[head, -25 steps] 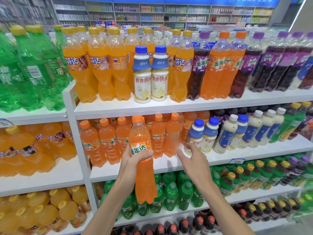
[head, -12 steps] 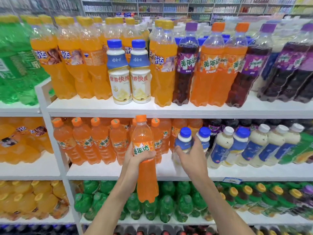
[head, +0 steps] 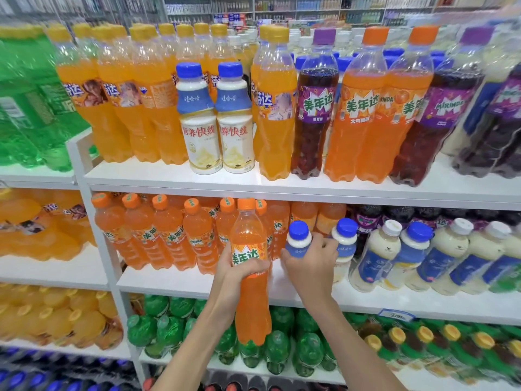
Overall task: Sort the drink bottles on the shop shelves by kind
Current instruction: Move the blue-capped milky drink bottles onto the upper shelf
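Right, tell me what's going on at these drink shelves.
A person is sorting bottles. Their left hand grips an orange soda bottle by its label, holding it in front of the middle shelf. Their right hand grips a blue-capped milk drink standing on that shelf. On the top shelf, two more milk drinks stand between yellow-capped orange bottles, not yet sorted.

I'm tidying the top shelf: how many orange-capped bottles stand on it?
2. The first orange-capped bottle stands right of the purple-capped bottle; the second orange-capped bottle is next on its right. Others may hide behind.
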